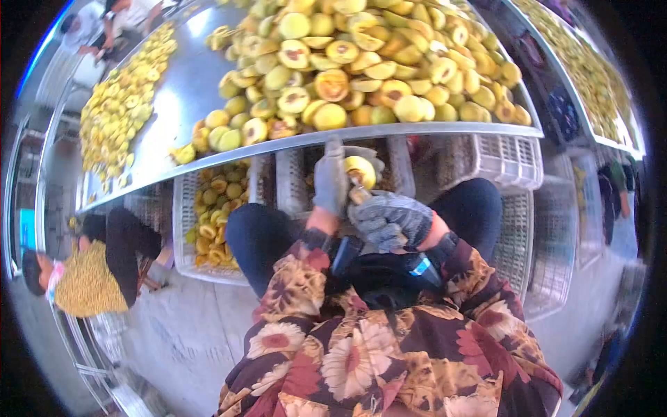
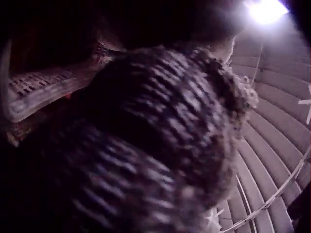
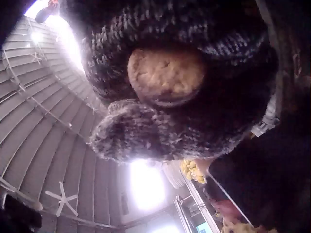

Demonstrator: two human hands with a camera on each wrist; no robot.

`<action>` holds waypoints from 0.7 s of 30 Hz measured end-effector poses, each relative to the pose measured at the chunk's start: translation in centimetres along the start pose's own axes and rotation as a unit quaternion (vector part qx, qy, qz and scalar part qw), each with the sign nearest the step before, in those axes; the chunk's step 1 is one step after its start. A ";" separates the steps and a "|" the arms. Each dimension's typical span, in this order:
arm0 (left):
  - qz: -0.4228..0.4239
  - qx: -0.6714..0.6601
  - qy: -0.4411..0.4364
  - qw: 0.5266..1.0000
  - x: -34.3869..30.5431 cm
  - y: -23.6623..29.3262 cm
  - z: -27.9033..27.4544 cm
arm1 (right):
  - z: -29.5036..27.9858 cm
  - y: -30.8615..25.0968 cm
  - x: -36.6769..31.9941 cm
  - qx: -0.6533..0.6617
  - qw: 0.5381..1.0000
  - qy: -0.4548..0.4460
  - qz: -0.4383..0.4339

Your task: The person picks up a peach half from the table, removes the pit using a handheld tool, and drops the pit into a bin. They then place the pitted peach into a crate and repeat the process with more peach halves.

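In the head view my gloved left hand (image 1: 331, 182) holds a yellow peach (image 1: 360, 170) just below the table's front edge. My gloved right hand (image 1: 391, 219) is right beside it, gripping a small tool (image 1: 359, 194) whose tip meets the peach. The right wrist view shows the tool's round tan handle end (image 3: 166, 74) ringed by curled knitted-glove fingers (image 3: 131, 133); the tool's kind does not show. Dark glove knit (image 2: 170, 126) fills the left wrist view and hides the peach. Many whole and halved peaches (image 1: 347, 76) are heaped above both hands.
The metal table (image 1: 182, 80) has a raised front rim and another fruit pile (image 1: 121, 115) at left. Beneath stand white crates, one (image 1: 229, 272) holding peaches, others (image 1: 511, 163) stacked at right. My knees flank the hands. A person (image 1: 90, 278) sits at lower left.
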State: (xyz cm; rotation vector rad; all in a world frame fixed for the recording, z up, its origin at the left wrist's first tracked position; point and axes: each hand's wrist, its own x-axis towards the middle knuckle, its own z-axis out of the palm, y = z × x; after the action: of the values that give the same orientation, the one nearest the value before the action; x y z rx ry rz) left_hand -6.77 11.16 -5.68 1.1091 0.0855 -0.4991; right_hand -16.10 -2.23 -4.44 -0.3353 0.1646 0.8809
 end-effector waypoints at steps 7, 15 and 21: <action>0.009 -0.254 0.076 0.964 0.3 -0.7 -1.3 | 0.5 -2.4 0.2 0.024 0.999 0.006 0.032; 0.116 -0.278 0.087 0.950 -1.9 2.2 -4.7 | -12.8 -3.4 4.0 -0.784 0.422 0.449 -0.076; 0.388 0.439 0.274 0.763 -8.6 10.2 -15.6 | -7.9 -2.9 6.1 -0.801 0.408 0.425 -0.107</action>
State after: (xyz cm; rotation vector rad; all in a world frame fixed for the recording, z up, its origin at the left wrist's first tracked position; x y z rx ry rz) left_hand -7.23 31.30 -1.59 2.0443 -0.1210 0.6458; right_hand -10.04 -2.36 -12.89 -2.6353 0.1450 0.1978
